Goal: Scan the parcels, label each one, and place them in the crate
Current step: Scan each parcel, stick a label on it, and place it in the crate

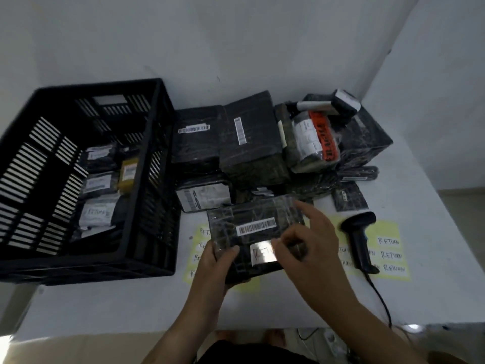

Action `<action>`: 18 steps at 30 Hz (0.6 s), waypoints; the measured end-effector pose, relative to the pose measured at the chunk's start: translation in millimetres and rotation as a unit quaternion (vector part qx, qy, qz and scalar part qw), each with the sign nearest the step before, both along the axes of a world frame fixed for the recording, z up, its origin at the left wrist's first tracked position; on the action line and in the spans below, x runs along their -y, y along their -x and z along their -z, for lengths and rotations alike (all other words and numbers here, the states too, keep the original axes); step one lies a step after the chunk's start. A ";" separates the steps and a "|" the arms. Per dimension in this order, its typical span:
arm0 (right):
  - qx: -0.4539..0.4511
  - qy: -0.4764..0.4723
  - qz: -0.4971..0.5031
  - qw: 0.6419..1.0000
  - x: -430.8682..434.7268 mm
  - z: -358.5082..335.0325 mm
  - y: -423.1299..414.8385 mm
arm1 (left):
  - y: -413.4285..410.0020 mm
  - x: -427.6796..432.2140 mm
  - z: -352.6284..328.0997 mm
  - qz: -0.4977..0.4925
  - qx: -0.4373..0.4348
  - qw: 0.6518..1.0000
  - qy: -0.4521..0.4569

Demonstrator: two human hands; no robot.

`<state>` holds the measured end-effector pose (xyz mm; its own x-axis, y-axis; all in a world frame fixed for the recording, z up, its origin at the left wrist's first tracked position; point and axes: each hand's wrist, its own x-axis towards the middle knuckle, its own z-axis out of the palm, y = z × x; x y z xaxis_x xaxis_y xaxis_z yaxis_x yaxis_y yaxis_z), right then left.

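Labelling step — left hand (215, 258) grips the parcel (236, 215), right hand (315, 248) pinches the label (262, 254) against it; next it likely needs smoothing, then the crate (91, 269) at nine o'clock.

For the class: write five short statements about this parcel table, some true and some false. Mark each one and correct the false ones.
1. The left hand grips the held parcel by its near-left corner. True.
2. The right hand holds the scanner. False: the scanner lies on a yellow label sheet, and the right hand pinches a white label on the held parcel.
3. The crate has nothing in it. False: several labelled parcels lie inside.
4. The crate stands left of the parcel pile. True.
5. The held parcel bears a barcode. True.
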<state>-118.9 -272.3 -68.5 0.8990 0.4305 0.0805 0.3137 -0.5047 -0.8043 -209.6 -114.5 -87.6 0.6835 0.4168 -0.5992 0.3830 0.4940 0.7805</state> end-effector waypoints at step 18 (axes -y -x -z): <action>0.087 0.047 0.046 0.994 -27.3 8.8 6.0 | 0.7 -7.7 -10.7 0.035 0.042 0.993 -0.107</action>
